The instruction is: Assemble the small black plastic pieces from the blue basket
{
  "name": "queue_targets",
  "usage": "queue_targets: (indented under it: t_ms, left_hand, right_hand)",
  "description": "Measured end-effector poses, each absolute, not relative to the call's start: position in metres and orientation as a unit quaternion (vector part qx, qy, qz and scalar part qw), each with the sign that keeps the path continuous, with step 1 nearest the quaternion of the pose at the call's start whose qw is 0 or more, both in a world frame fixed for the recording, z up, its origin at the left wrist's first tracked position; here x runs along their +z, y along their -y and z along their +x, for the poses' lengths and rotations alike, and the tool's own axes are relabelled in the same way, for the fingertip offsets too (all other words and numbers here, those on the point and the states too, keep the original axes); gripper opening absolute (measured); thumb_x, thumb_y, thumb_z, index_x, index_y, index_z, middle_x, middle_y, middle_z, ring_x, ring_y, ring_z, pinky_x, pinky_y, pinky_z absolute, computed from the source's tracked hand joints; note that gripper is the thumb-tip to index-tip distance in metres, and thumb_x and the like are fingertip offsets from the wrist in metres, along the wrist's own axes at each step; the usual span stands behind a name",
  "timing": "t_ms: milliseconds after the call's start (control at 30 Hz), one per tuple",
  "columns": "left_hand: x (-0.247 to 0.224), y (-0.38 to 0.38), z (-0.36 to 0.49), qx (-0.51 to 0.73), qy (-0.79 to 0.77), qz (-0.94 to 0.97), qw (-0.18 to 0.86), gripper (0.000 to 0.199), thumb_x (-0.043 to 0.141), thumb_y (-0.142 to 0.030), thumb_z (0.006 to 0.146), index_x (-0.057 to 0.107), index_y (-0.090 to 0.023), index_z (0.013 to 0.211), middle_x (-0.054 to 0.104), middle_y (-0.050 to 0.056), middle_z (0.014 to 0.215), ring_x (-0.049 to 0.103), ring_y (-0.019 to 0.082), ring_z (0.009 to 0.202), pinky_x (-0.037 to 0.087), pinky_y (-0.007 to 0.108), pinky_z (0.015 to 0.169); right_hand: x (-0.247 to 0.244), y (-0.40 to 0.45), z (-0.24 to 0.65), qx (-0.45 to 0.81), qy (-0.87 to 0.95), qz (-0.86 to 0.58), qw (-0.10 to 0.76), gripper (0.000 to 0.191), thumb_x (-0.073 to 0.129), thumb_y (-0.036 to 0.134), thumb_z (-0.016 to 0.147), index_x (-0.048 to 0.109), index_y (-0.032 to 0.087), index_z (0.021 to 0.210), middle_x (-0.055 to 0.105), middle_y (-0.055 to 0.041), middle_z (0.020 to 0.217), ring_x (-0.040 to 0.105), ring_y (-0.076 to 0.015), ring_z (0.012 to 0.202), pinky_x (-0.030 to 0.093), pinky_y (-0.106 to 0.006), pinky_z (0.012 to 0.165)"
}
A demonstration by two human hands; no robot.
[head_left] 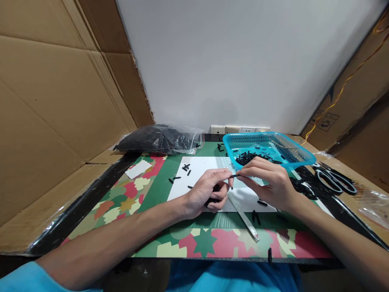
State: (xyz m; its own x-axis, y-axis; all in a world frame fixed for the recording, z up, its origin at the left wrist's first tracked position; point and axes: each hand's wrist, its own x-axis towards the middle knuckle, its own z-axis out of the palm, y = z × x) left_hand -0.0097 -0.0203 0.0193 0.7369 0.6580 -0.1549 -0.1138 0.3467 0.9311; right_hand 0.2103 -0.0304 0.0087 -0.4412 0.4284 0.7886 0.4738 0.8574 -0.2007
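Over a white sheet [194, 164], my left hand [209, 190] is closed; its curled fingers hold several black pieces, and its thumb and index finger pinch one end of a small black strip [234, 176]. The fingertips of my right hand [267, 180] pinch the strip's other end. Beyond my right hand, a blue basket [296, 153] holds a heap of black pieces [251, 157]. More black pieces [186, 167] lie loose on the sheet. A thin white stick-like tool [244, 219] lies slanted below my hands.
A clear bag [161, 138] full of black material lies at the back left. Scissors [331, 180] rest at the right, near a plastic bag [375, 207]. Cardboard [60, 89] stands at both sides. Below the wall are sockets [247, 129]. One black piece [270, 256] sits at the front edge.
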Motion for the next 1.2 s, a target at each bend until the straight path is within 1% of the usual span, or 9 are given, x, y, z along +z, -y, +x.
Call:
queue_targets:
  t_ms: [200, 333, 633, 900, 1200]
  left_hand:
    - [0.0215, 0.0215, -0.0100, 0.243, -0.267, 0.516, 0.777, 0.033, 0.050, -0.050, 0.096, 0.054, -0.020, 0.085, 0.026, -0.012, 0.044, 0.024, 0.006, 0.030, 0.020, 0.015, 0.032]
    - [0.0215, 0.0216, -0.0098, 0.247, -0.269, 0.520, 0.772, 0.032, 0.050, -0.049, 0.096, 0.054, -0.020, 0.084, 0.027, -0.012, 0.044, 0.025, 0.006, 0.030, 0.020, 0.016, 0.032]
    - [0.0209, 0.0216, -0.0086, 0.253, -0.286, 0.521, 0.763, 0.032, 0.052, -0.050, 0.094, 0.051, -0.020, 0.084, 0.028, -0.013, 0.044, 0.025, 0.006, 0.030, 0.021, 0.015, 0.033]
    - [0.0204, 0.0216, -0.0084, 0.254, -0.277, 0.521, 0.766, 0.031, 0.050, -0.049, 0.096, 0.052, -0.021, 0.083, 0.027, -0.013, 0.043, 0.025, 0.006, 0.030, 0.021, 0.016, 0.033]
    - [0.0199, 0.0205, -0.0084, 0.252, -0.269, 0.517, 0.773, 0.031, 0.050, -0.048, 0.097, 0.053, -0.021, 0.081, 0.025, -0.012, 0.043, 0.025, 0.007, 0.030, 0.019, 0.016, 0.032]
  right_hand:
    - [0.0101, 0.0322, 0.2095, -0.029, 0.853, -0.275, 0.443, 0.009, 0.064, 0.015, 0.096, 0.071, 0.019, 0.100, 0.071, -0.0056, 0.083, 0.062, -0.0178, 0.075, 0.051, -0.032, 0.067]
    - [0.0101, 0.0329, 0.2081, -0.030, 0.857, -0.275, 0.436, 0.009, 0.063, 0.015, 0.096, 0.071, 0.019, 0.098, 0.071, -0.0056, 0.082, 0.062, -0.0177, 0.075, 0.051, -0.033, 0.067]
    - [0.0077, 0.0309, 0.2090, -0.032, 0.850, -0.271, 0.451, 0.010, 0.065, 0.016, 0.095, 0.071, 0.021, 0.101, 0.072, -0.0053, 0.084, 0.063, -0.0187, 0.076, 0.052, -0.034, 0.067]
    - [0.0090, 0.0328, 0.2083, -0.036, 0.856, -0.268, 0.441, 0.008, 0.065, 0.014, 0.095, 0.070, 0.019, 0.099, 0.072, -0.0052, 0.083, 0.061, -0.0178, 0.075, 0.050, -0.033, 0.067]
    - [0.0094, 0.0333, 0.2090, -0.038, 0.859, -0.262, 0.438, 0.007, 0.065, 0.013, 0.095, 0.069, 0.018, 0.099, 0.072, -0.0053, 0.084, 0.060, -0.0173, 0.075, 0.050, -0.033, 0.067]
